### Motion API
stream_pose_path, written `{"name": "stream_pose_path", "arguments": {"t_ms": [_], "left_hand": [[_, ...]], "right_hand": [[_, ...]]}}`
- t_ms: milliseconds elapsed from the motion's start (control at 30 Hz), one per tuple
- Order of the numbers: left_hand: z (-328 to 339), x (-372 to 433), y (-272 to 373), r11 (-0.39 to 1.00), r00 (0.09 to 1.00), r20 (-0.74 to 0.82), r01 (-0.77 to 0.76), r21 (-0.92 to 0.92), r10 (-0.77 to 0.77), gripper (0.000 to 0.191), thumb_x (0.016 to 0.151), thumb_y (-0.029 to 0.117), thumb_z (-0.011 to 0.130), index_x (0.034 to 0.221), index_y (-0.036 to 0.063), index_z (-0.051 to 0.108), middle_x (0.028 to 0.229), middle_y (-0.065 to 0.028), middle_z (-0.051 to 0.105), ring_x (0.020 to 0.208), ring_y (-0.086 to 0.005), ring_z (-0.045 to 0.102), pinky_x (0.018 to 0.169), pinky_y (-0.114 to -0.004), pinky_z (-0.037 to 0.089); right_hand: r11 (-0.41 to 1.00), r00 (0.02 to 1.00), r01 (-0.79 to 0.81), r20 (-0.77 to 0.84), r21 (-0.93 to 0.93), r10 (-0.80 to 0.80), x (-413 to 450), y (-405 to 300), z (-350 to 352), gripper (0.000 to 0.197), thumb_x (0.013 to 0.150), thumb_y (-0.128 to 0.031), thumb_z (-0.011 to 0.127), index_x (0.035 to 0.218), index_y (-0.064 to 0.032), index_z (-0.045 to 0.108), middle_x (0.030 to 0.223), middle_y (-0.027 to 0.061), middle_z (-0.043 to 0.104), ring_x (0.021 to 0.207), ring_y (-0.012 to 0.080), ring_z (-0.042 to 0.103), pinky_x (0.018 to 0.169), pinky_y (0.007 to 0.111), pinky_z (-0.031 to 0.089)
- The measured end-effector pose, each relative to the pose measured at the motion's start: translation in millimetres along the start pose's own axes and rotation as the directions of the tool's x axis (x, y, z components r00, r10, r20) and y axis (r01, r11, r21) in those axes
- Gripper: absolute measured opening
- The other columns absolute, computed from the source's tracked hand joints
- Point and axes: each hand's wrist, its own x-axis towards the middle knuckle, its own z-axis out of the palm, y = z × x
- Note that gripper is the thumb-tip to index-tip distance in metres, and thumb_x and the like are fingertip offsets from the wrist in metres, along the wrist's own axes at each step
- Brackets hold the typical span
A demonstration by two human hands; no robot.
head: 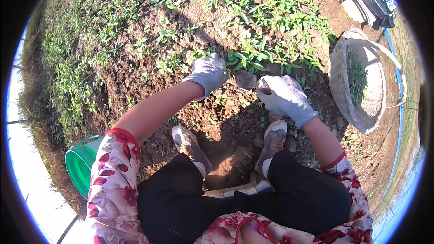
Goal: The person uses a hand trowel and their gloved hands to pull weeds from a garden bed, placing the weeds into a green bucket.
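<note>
My left hand (209,73), in a pale knitted work glove, is at the edge of a patch of low green plants (252,56). Its fingers are curled downward, and their tips are hidden. To its right, my gloved right hand (286,96) is bent above the soil. A dark brown thing (265,87) shows between its thumb and fingers, too shaded to name. Between my hands lies a flat grey-brown piece (245,80), which could be a stone or a tool blade. Small seedlings (221,99) grow in the crumbly soil below my left hand.
A woven basket (359,81) with cut greenery (356,74) inside tilts at the right. Behind it are a dark bag (374,0) and a blue hose (396,61). A green plastic bucket (81,162) lies at the left. Clods (242,157) sit between my shoes (191,145).
</note>
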Motion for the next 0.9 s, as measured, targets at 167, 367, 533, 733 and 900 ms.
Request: {"name": "stream_pose_path", "arguments": {"t_ms": [167, 367, 533, 733, 900], "left_hand": [[21, 18, -11, 0.988, 0.996, 0.048, -0.076, 0.136, 0.070, 0.020, 0.097, 0.025, 0.046, 0.104, 0.0132, 0.060, 0.095, -0.0087, 0.063, 0.085, -0.0262, 0.063, 0.077, -0.046, 0.044], [20, 21, -5, 0.991, 0.995, 0.045, -0.095, 0.090, 0.092, 0.020, 0.092, 0.014, 0.052, 0.100, 0.0105, 0.070, 0.096, -0.0096, 0.073, 0.086, -0.0277, 0.071, 0.070, -0.044, 0.050], [7, 20, -6, 0.993, 0.987, 0.150, -0.074, 0.092, 0.060, 0.017, 0.088, 0.018, 0.059, 0.103, 0.0113, 0.064, 0.098, -0.0126, 0.068, 0.086, -0.0313, 0.070, 0.071, -0.044, 0.052], [7, 15, -1, 0.990, 0.976, 0.208, 0.092, -0.106, -0.069, 0.015, 0.089, 0.014, 0.058, 0.103, 0.0132, 0.064, 0.099, -0.0096, 0.068, 0.092, -0.0277, 0.068, 0.080, -0.044, 0.049], [11, 1, 0, 0.999, 0.999, -0.015, -0.048, 0.014, 0.048, 0.014, 0.087, 0.011, 0.059, 0.100, 0.0119, 0.064, 0.096, -0.0101, 0.068, 0.089, -0.0279, 0.068, 0.074, -0.044, 0.046]], "right_hand": [[0.999, 0.999, -0.035, 0.027, 0.006, 0.034, 9, 6, 6, 0.029, 0.088, -0.034, 0.054, 0.090, -0.0081, 0.066, 0.089, 0.0184, 0.068, 0.086, 0.0399, 0.065, 0.078, 0.049, 0.051], [0.993, 0.996, -0.093, 0.013, 0.075, 0.093, 20, 2, 23, 0.032, 0.089, -0.039, 0.056, 0.097, -0.0103, 0.069, 0.093, 0.0172, 0.069, 0.088, 0.0379, 0.066, 0.081, 0.047, 0.052], [0.971, 0.964, -0.195, 0.209, 0.136, 0.164, 49, -11, 35, 0.029, 0.089, -0.030, 0.056, 0.109, -0.0127, 0.070, 0.109, 0.0168, 0.070, 0.104, 0.0356, 0.066, 0.092, 0.044, 0.051], [0.962, 0.984, -0.105, 0.169, 0.252, 0.063, 62, 38, 57, 0.032, 0.089, -0.030, 0.057, 0.113, -0.0129, 0.068, 0.102, 0.0160, 0.070, 0.097, 0.0345, 0.067, 0.088, 0.044, 0.052], [0.943, 0.985, -0.068, 0.173, 0.326, 0.011, 53, 64, 62, 0.035, 0.089, -0.031, 0.059, 0.119, -0.0151, 0.067, 0.094, 0.0118, 0.071, 0.088, 0.0301, 0.068, 0.083, 0.040, 0.053]]}}
